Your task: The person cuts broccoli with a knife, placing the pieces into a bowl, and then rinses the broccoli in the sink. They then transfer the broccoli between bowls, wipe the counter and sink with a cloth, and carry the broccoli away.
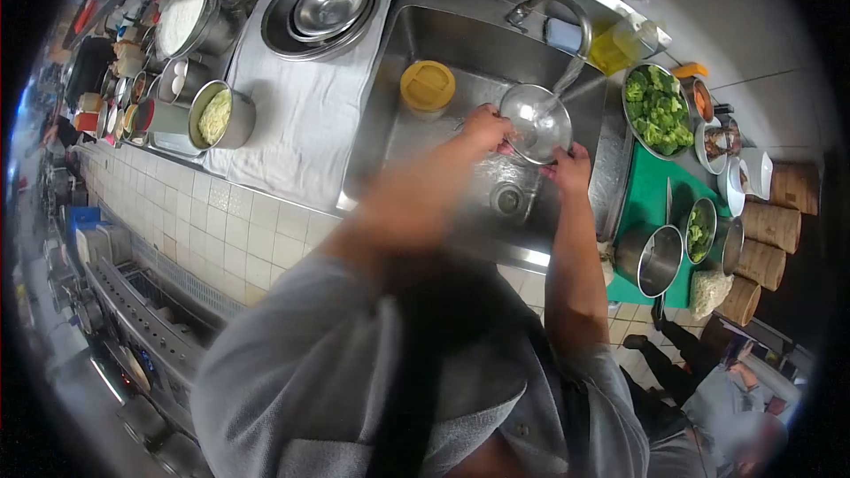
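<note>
Over the sink, a round, shiny metal bowl is held by its rim under the tap. Water appears to run from the tap towards it. My left hand grips the bowl's left side, its fingers closed on the rim. At the lower right edge, my right hand is closed on the rim too. The drain lies just below the bowl. A tub with a yellow lid sits in the sink's left part, apart from both hands.
Nested metal bowls rest on a white cloth to the left, near a pot of shredded food. On the right are a bowl of broccoli, a green board, a knife and a pot. Another person is at lower right.
</note>
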`<state>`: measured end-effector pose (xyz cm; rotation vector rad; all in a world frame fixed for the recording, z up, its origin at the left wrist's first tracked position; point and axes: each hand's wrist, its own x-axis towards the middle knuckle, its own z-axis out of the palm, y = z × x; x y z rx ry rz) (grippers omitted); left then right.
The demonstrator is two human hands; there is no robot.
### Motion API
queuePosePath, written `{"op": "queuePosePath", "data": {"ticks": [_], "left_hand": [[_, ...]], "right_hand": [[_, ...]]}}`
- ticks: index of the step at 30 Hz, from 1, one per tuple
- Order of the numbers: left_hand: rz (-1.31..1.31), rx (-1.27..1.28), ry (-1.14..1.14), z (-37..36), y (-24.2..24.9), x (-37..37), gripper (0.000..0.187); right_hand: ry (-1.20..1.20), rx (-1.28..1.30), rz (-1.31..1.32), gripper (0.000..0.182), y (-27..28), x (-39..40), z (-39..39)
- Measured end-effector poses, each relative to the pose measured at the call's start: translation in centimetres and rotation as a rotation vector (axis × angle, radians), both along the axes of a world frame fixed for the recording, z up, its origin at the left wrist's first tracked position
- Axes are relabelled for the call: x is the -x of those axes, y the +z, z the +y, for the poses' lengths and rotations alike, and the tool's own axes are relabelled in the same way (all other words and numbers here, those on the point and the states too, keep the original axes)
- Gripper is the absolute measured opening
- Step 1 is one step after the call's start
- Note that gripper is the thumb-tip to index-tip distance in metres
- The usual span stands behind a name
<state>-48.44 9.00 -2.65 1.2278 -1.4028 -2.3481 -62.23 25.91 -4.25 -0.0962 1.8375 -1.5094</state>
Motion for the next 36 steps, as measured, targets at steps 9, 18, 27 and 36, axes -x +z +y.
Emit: {"op": "queuePosePath", "data": {"ticks": [9, 18, 27, 36], "left_hand": [[0.165, -0.239, 0.249, 2.7, -2.0, 0.3, 0.023], [0.048, -0.175, 0.238, 4.9, -5.7, 1.0, 0.028], [-0.177, 0.194, 0.118, 4.3, -3.8, -0.5, 0.013], [0.011, 1.376, 0.264, 0.6, 0.0, -6.9, 0.014]], "right_hand": [[0.106, -0.348, 0.692, 0.049, 3.9, -0.2, -0.6], [0.035, -0.228, 1.132, 0.044, 9.5, 1.0, -0.2], [-0.028, -0.089, 1.545, 0.048, 12.6, 2.3, 2.2], [0.220, 0.154, 1.614, 0.030, 13.6, -2.6, 4.0]]}}
